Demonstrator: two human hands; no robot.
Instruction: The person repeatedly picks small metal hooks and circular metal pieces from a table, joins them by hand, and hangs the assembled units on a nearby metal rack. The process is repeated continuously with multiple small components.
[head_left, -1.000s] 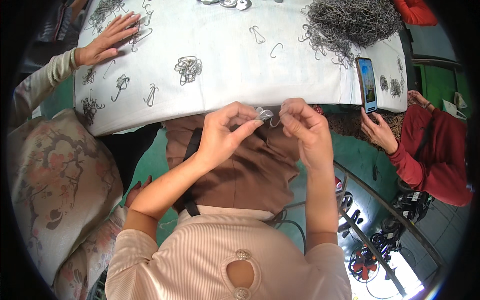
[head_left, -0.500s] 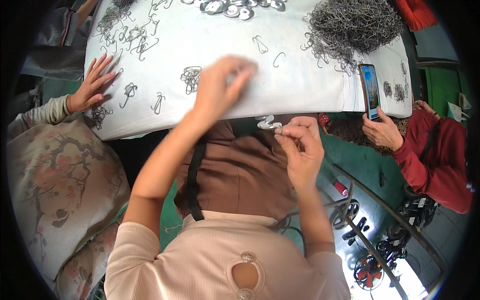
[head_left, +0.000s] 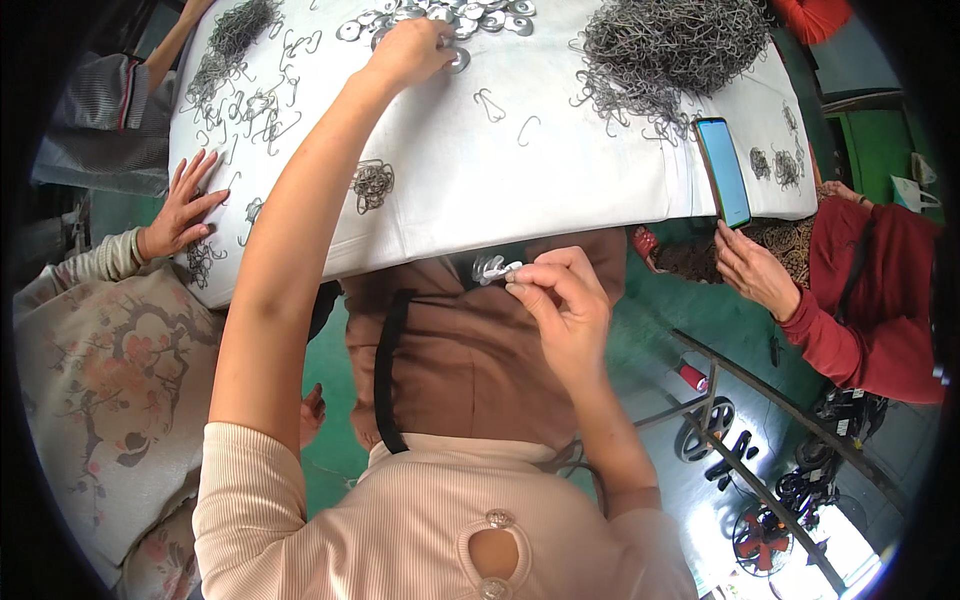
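Stretched far across the white-covered table, my left hand [head_left: 408,52] is down at the near edge of a pile of shiny round metal discs [head_left: 487,17]. Its fingers curl in, and a disc lies against them; what is between the fingertips is hidden. Just off the table's near edge, above my lap, my right hand [head_left: 565,300] is closed in a thumb-and-finger pinch. It holds a small cluster of metal discs [head_left: 491,269], apparently strung on a wire hook whose shape is mostly covered. Beside my left forearm lies a small tangle of wire hooks [head_left: 373,185].
A big heap of wire hooks [head_left: 672,55] covers the table's far right; more loose hooks [head_left: 262,112] lie at left. Another person's hand [head_left: 185,208] rests at the left edge. On the right, a phone [head_left: 724,172] stands by a person's hand [head_left: 757,270]. Metal rails [head_left: 770,392] run below.
My left hand has moved forward and left, from above the table's middle to the disc pile. My right hand, with its disc cluster, has shifted slightly left and toward me.
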